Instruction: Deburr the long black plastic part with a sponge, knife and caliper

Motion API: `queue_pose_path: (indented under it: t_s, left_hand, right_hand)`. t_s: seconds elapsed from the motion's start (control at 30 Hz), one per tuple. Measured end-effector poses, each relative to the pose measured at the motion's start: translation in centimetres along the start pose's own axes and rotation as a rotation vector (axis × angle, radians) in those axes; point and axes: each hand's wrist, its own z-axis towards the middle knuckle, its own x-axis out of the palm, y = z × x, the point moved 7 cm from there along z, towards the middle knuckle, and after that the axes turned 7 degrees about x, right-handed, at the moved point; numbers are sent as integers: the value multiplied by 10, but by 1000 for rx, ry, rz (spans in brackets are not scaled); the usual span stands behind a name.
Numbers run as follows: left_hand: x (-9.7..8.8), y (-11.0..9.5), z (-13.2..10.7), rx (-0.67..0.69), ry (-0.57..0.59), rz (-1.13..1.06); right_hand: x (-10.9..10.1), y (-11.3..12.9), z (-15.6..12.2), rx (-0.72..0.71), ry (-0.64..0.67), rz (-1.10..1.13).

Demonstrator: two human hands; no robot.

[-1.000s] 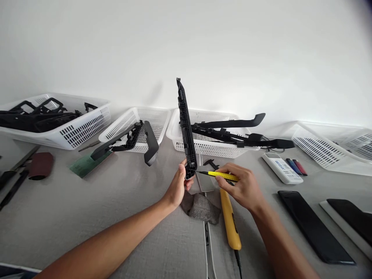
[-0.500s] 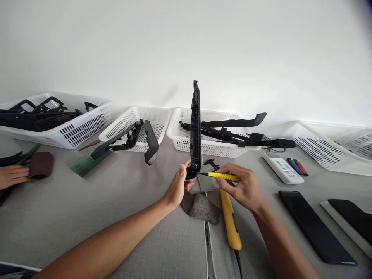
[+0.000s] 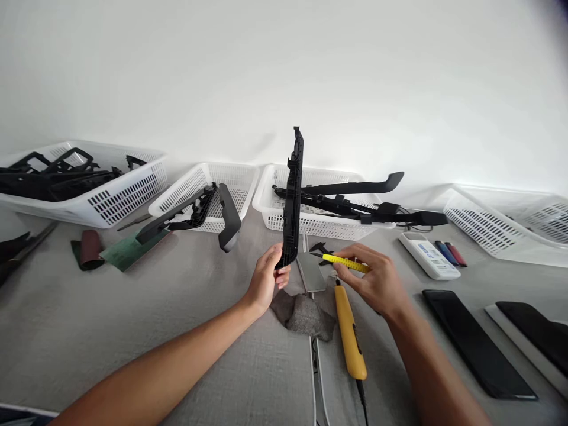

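Observation:
My left hand (image 3: 266, 278) grips the lower end of a long black plastic trim piece (image 3: 293, 204), held nearly upright above the table with its ribbed side showing. In my right hand (image 3: 373, 273) is a slim yellow-handled craft knife (image 3: 346, 262), its thin dark tip pointing left. That tip is apart from the trim piece, a little to its right. Below the hands are a small grey plate (image 3: 312, 273), a crumpled grey cloth (image 3: 306, 316) and a yellow corded tool (image 3: 350, 334). Black calipers (image 3: 320, 248) lie partly hidden behind the knife.
White baskets (image 3: 128, 198) with black plastic parts line the wall. A loose part (image 3: 229, 219) leans on one basket. Green sandpaper (image 3: 133, 248) and a brown roll (image 3: 91, 248) lie left. At right are a white device (image 3: 429, 255), lighters (image 3: 446, 253) and a black phone (image 3: 479, 343).
The knife tip has come away from the trim piece's lower end. My left hand has shifted slightly left, tilting the piece. Another person's hand at far left has left view, leaving the brown roll.

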Motion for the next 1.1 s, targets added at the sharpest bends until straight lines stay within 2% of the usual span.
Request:
queue_pose_path:
  t_s: [0.27,0.5,0.7,0.97,1.1]
  left_hand:
    - [-2,0,1,22,-22,-21]
    - [-2,4,2,-3,-6,3]
    - [-3,4,2,-3,-29,-1]
    - [-3,1,0,-2,-46,-11]
    - [-1,0,1,14,-17,8]
  right_hand:
    - [-1,6,-3,-6,120,10]
    - [-1,12,-2,-53,-11,-3]
    - [4,12,-2,-49,101,6]
    - [3,11,-3,-4,186,32]
    - [-3,7,-1,23,116,50]
